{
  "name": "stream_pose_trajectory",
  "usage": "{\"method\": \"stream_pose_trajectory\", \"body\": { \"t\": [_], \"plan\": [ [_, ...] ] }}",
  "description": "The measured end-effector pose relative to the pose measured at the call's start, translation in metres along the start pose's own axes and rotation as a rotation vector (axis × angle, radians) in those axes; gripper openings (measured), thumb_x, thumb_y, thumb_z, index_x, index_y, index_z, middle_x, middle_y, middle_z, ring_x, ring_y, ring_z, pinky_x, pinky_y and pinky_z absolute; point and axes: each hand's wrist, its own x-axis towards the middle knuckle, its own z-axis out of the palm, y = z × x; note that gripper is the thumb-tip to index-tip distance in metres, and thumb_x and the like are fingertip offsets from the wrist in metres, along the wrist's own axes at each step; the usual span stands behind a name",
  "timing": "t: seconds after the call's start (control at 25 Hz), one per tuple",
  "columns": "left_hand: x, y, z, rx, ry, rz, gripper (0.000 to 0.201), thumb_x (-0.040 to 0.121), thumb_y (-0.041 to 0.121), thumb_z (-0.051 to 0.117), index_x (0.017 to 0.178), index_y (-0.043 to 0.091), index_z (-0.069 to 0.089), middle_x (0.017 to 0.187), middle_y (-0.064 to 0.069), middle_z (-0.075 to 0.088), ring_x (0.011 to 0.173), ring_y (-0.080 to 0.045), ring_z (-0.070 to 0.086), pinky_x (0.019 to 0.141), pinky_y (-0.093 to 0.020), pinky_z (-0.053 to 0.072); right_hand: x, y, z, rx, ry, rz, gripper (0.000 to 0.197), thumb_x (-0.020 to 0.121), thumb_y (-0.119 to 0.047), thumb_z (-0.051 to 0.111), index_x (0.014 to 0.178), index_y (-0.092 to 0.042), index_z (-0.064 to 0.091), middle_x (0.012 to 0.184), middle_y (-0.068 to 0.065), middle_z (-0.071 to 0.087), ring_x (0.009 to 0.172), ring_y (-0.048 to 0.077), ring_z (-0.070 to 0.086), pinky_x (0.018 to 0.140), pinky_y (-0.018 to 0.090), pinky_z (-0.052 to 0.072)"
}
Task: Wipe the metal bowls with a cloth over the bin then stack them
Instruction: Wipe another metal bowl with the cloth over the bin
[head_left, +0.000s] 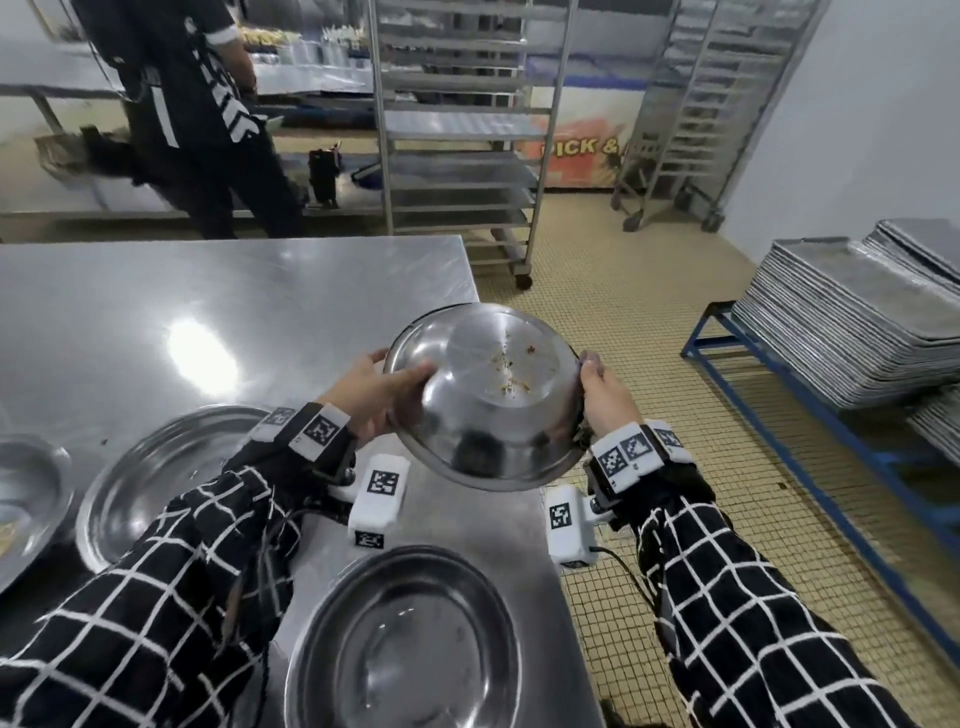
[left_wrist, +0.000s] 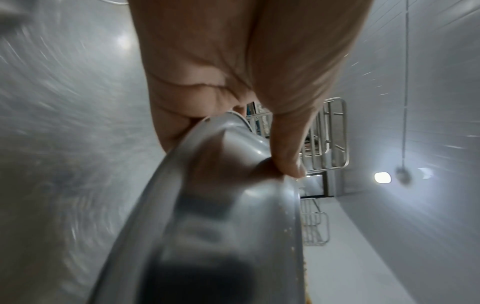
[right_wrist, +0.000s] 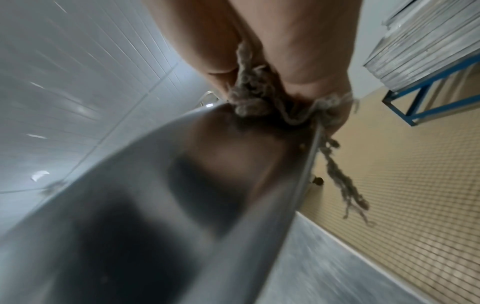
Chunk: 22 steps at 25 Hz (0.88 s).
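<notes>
Both hands (head_left: 363, 389) gripping soiled bowl (head_left: 488, 395), empty bowls (head_left: 410, 649) below on table (head_left: 156, 291)

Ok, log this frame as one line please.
left hand: grips bowl rim | right hand: grips rim plus cloth | bowl: upturned, crumbs on base | bin: unseen

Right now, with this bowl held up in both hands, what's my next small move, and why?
Probably carry the bowl off the table toward the bin, which isn't in view. Crumbs dot its upturned base, both hands, left hand and right hand, grip the rim, and the cloth is bunched in the right.
</notes>
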Motion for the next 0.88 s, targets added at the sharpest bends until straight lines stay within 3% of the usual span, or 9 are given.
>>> {"method": "stream_pose_trajectory", "body": {
  "t": [0.08,0.16,0.24,0.32,0.4,0.48,0.64,0.76,0.88],
  "plan": [
    [-0.027,0.003,0.015,-0.052,-0.051,0.056,0.026,0.089,0.010,0.062,0.111,0.010,0.049,0.077,-0.005,0.070,0.058,-0.014,0.067,0.041,-0.027,0.054,-0.037,-0.005,-0.020,0.024,0.066,-0.005,0.046,0.102,-0.040,0.031,0.141,-0.018,0.039,0.141,0.005,0.045,0.129,0.025,0.042,0.099,0.029,0.033],
    [-0.054,-0.001,0.027,-0.070,-0.096,0.079,0.014,0.090,0.014,0.062,0.101,0.007,0.057,0.064,-0.002,0.069,0.050,-0.012,0.065,0.042,-0.025,0.052,-0.074,0.000,-0.037,0.043,0.144,0.020,0.047,0.100,-0.041,0.035,0.140,-0.016,0.040,0.141,0.006,0.045,0.128,0.026,0.043,0.096,0.027,0.033],
    [-0.072,-0.012,0.038,-0.016,-0.089,0.075,0.021,0.086,0.025,0.069,0.092,0.007,0.062,0.072,-0.007,0.069,0.061,-0.021,0.068,0.059,-0.039,0.059,-0.111,0.010,-0.052,0.046,0.217,0.032,0.048,0.100,-0.042,0.037,0.140,-0.015,0.040,0.140,0.007,0.046,0.126,0.027,0.044,0.095,0.028,0.033],
    [-0.088,-0.027,0.047,0.067,-0.077,0.086,0.040,0.072,0.045,0.076,0.085,0.009,0.065,0.080,-0.012,0.068,0.076,-0.030,0.067,0.081,-0.054,0.055,-0.139,0.024,-0.064,0.054,0.296,0.056,0.047,0.100,-0.040,0.037,0.139,-0.014,0.041,0.140,0.008,0.046,0.126,0.027,0.045,0.098,0.030,0.034],
    [-0.104,-0.047,0.061,0.125,-0.066,0.123,0.074,0.051,0.067,0.074,0.095,0.008,0.067,0.088,-0.012,0.069,0.084,-0.032,0.067,0.085,-0.050,0.055,-0.170,0.041,-0.076,0.081,0.379,0.080,0.045,0.100,-0.039,0.037,0.137,-0.013,0.043,0.139,0.008,0.048,0.124,0.028,0.047,0.098,0.032,0.035],
    [-0.122,-0.063,0.073,0.174,-0.078,0.143,0.091,0.047,0.075,0.069,0.107,0.005,0.065,0.094,-0.013,0.069,0.086,-0.031,0.067,0.084,-0.047,0.056,-0.197,0.060,-0.088,0.099,0.468,0.094,0.045,0.100,-0.038,0.037,0.136,-0.013,0.044,0.137,0.011,0.050,0.122,0.031,0.048,0.098,0.036,0.036],
    [-0.157,-0.088,0.098,0.226,-0.151,0.092,0.085,0.063,0.070,0.063,0.113,0.002,0.062,0.102,-0.017,0.068,0.091,-0.033,0.067,0.087,-0.049,0.054,-0.242,0.099,-0.108,0.104,0.595,0.090,0.039,0.101,-0.034,0.034,0.134,-0.016,0.047,0.134,0.008,0.053,0.121,0.028,0.049,0.096,0.032,0.036],
    [-0.172,-0.106,0.121,0.276,-0.157,0.087,0.059,0.083,0.055,0.060,0.108,0.001,0.064,0.103,-0.019,0.068,0.096,-0.035,0.065,0.091,-0.048,0.052,-0.269,0.131,-0.123,0.085,0.637,0.104,0.039,0.102,-0.035,0.034,0.133,-0.019,0.049,0.132,0.006,0.055,0.120,0.027,0.050,0.095,0.032,0.036],
    [-0.177,-0.124,0.145,0.317,-0.188,0.045,0.068,0.072,0.063,0.058,0.106,0.004,0.064,0.105,-0.018,0.067,0.099,-0.035,0.064,0.094,-0.048,0.050,-0.279,0.165,-0.140,0.084,0.658,0.109,0.037,0.101,-0.037,0.034,0.130,-0.020,0.051,0.128,0.004,0.057,0.118,0.026,0.052,0.096,0.034,0.037]
  ]
}}
